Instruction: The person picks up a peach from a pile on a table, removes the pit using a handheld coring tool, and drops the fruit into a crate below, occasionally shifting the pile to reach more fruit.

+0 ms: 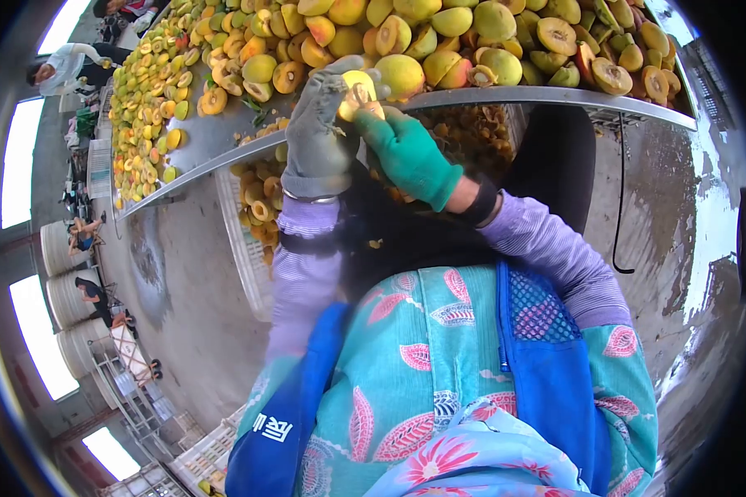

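My left hand (317, 124), in a grey glove, holds a yellow peach half (357, 89) upright near the table's front edge. The cut face of the peach half is turned toward me. My right hand (406, 153), in a green glove, has its fingers closed together against the lower part of that half. Whether a small tool is in the right fingers cannot be made out. Just behind the hands lies a heap of halved and whole peaches (493, 21) on the metal table (555, 97).
Below the table edge, a crate (244, 240) holds more cut fruit (261, 199); further pieces (472, 132) lie under the table at right. A black hooked rod (621, 199) hangs at the right. Several people are at the far left, one in a light top (62, 68).
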Action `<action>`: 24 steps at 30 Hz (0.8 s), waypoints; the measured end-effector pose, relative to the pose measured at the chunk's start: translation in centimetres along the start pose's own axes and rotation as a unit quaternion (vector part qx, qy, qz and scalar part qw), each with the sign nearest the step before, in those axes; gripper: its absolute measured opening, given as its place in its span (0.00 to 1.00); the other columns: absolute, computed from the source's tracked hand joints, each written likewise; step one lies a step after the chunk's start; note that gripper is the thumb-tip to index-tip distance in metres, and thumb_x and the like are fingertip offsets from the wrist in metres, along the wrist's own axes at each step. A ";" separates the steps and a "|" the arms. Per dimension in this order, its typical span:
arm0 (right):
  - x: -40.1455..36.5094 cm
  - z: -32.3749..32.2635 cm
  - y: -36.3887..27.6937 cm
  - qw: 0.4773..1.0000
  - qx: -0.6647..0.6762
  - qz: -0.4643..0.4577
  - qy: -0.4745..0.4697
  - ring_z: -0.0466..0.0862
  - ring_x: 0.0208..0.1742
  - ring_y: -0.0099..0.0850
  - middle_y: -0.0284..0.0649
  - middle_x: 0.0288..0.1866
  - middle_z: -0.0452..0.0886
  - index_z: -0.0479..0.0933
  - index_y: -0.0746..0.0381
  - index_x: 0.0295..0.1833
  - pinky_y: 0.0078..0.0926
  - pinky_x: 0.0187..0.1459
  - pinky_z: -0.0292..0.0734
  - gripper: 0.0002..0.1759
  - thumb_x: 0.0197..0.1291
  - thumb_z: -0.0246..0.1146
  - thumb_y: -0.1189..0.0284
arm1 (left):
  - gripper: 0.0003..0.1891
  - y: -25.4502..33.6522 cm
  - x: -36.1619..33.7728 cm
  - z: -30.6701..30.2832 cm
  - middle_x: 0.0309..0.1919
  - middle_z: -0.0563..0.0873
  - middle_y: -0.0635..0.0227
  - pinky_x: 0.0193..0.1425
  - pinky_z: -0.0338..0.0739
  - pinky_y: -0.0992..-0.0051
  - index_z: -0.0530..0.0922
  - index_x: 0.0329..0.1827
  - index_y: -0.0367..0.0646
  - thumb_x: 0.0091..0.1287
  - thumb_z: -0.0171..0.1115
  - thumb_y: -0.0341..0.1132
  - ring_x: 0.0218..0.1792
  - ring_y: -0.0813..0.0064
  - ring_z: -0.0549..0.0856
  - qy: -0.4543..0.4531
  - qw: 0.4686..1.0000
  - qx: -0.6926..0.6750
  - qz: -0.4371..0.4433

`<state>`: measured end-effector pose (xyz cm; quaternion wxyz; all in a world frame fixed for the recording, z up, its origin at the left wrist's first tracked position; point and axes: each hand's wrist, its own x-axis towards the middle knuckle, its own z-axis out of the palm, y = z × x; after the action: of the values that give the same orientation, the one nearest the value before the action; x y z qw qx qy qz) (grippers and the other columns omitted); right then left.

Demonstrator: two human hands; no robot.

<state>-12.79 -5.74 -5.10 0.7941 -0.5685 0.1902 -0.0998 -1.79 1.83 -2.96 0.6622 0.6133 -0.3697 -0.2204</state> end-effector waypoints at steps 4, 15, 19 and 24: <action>-0.5 0.3 1.5 0.969 -0.195 -0.120 0.095 0.79 0.33 0.58 0.58 0.33 0.80 0.72 0.64 0.42 0.52 0.34 0.73 0.22 0.68 0.55 0.53 | 0.21 0.0 -0.7 0.4 0.49 0.82 0.49 0.56 0.78 0.65 0.74 0.57 0.32 0.69 0.53 0.41 0.50 0.60 0.83 0.020 0.954 -0.282 -0.102; 0.3 -0.2 -0.7 0.986 -0.118 -0.101 0.054 0.78 0.19 0.39 0.44 0.22 0.77 0.68 0.60 0.39 0.37 0.21 0.71 0.21 0.68 0.55 0.51 | 0.18 1.2 -0.5 2.1 0.41 0.84 0.64 0.39 0.80 0.77 0.77 0.55 0.37 0.73 0.53 0.42 0.40 0.73 0.84 0.137 0.965 -0.214 -0.067; -0.4 -0.6 -1.7 0.923 -0.334 -0.177 0.076 0.81 0.31 0.54 0.56 0.27 0.79 0.70 0.67 0.39 0.47 0.32 0.75 0.26 0.69 0.52 0.50 | 0.17 1.6 -0.8 1.3 0.34 0.84 0.67 0.29 0.76 0.83 0.80 0.50 0.38 0.72 0.54 0.43 0.30 0.79 0.82 0.167 0.964 -0.175 -0.112; -0.6 -0.6 -2.2 0.946 -0.295 -0.131 0.019 0.81 0.36 0.55 0.57 0.32 0.81 0.73 0.68 0.42 0.47 0.37 0.75 0.27 0.69 0.53 0.50 | 0.19 1.0 -1.1 0.4 0.30 0.84 0.68 0.27 0.75 0.82 0.82 0.45 0.37 0.71 0.53 0.45 0.28 0.80 0.82 0.123 0.986 -0.069 -0.089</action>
<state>-13.45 -6.80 -3.08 0.5672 -0.7951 0.1501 -0.1536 -2.93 2.50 -2.24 0.7212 0.6192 -0.2130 -0.2260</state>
